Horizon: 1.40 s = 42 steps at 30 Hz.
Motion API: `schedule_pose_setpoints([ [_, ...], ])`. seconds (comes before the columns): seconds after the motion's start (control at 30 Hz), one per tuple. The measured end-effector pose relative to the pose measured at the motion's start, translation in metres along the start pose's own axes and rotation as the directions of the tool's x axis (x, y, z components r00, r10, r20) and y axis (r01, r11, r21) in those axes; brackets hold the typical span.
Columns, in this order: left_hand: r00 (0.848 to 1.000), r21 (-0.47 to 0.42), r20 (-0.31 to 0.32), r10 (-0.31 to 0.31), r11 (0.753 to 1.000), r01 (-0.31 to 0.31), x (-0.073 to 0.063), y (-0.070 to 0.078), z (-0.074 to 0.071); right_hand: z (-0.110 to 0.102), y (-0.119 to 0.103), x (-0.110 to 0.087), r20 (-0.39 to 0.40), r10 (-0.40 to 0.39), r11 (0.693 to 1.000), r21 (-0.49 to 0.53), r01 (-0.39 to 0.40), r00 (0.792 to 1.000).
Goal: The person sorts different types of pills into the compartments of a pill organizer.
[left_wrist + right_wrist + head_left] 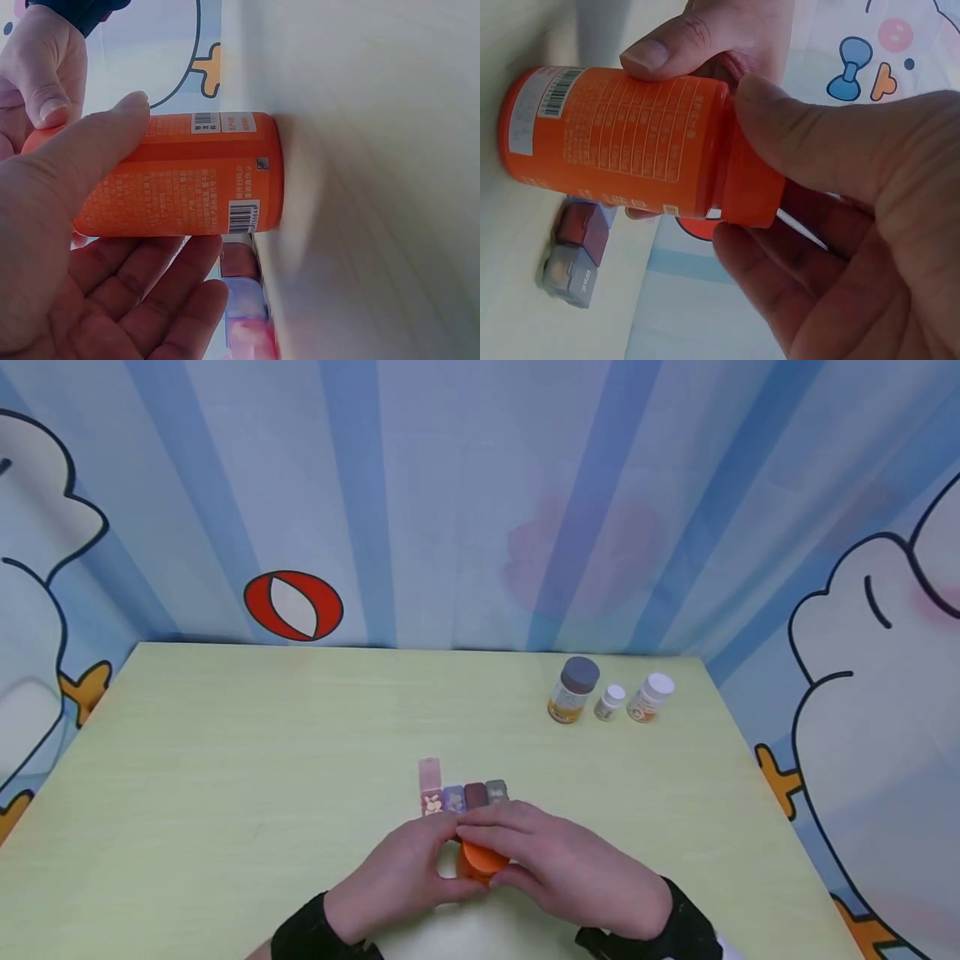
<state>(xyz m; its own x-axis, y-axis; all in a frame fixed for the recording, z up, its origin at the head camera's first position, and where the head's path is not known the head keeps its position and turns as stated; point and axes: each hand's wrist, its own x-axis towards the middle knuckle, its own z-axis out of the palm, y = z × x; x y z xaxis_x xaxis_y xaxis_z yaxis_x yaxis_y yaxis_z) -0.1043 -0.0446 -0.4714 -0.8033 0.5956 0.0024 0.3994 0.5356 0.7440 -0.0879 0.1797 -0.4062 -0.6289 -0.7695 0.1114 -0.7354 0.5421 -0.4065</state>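
An orange bottle (482, 860) with small printed text and barcodes stands on the table between the two hands. My left hand (408, 867) grips its body, thumb on one side and fingers on the other. At the top, my right hand (558, 864) holds the orange cap (754, 176) between thumb and fingers. The cap sits on the bottle's neck. Just beyond the hands is a row of small coloured pill compartments (454, 798) in pink, blue, maroon and grey. The pink one's lid (430, 772) is raised. The hands partly cover the row's near side.
Toward the back right of the pale wooden table (262, 760) stand three capped bottles: a larger one with a dark lid (573, 691), a small white one (610, 702) and a medium white one (650, 697). A blue striped cartoon curtain (457, 510) rises behind the table.
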Motion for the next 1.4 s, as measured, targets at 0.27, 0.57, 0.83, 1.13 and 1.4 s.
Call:
schedule_pose_setpoints([
  [0.27,1.0,-0.001,-0.001,0.012,1.0,-0.012,0.0,-0.002,-0.001,0.005,-0.003,0.005,-0.092,0.152,0.987,-0.037,-0.156,0.984],
  [0.57,1.0,-0.008,-0.008,0.014,1.0,-0.014,0.001,0.0,-0.001,-0.003,-0.002,0.001,-0.023,0.065,0.998,-0.015,-0.066,0.998],
  [0.83,1.0,-0.015,-0.01,0.014,1.0,-0.014,0.0,-0.001,-0.001,0.002,-0.004,0.006,-0.044,0.182,0.983,-0.015,-0.183,0.982],
  [1.13,1.0,-0.021,-0.003,0.014,1.0,-0.014,0.001,-0.001,-0.001,-0.004,-0.004,0.001,0.007,0.161,0.987,-0.006,-0.161,0.987],
  [1.4,1.0,-0.039,-0.004,0.021,0.999,-0.021,0.001,-0.001,0.0,-0.004,-0.002,0.0,-0.004,0.112,0.994,-0.017,-0.112,0.994],
])
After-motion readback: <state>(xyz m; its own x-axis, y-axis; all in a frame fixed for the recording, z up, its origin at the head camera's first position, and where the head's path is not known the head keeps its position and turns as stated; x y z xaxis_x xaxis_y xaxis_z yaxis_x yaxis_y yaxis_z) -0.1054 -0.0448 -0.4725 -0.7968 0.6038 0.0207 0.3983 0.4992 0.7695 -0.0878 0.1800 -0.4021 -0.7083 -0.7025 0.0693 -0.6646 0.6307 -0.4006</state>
